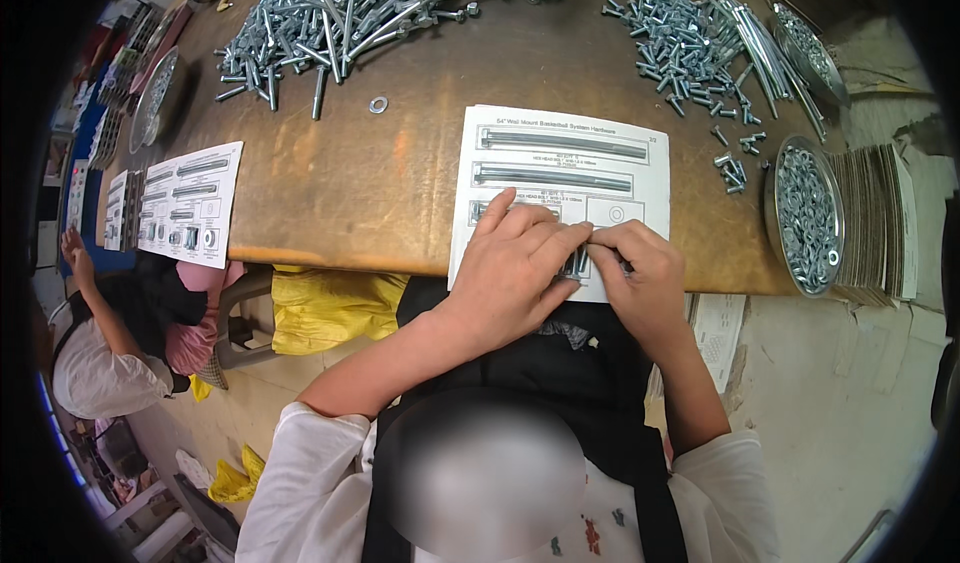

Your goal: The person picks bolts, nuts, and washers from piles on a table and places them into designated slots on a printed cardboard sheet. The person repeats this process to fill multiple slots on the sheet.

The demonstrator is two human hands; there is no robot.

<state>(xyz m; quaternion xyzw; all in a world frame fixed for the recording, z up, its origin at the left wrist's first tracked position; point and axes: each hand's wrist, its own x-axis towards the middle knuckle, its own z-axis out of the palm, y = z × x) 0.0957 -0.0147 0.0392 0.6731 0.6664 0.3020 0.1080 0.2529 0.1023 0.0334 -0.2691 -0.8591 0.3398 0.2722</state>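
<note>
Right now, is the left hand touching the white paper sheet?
Touching. The head view shows the left hand resting flat on the paper sheet, fingers spread over its lower part.
</note>
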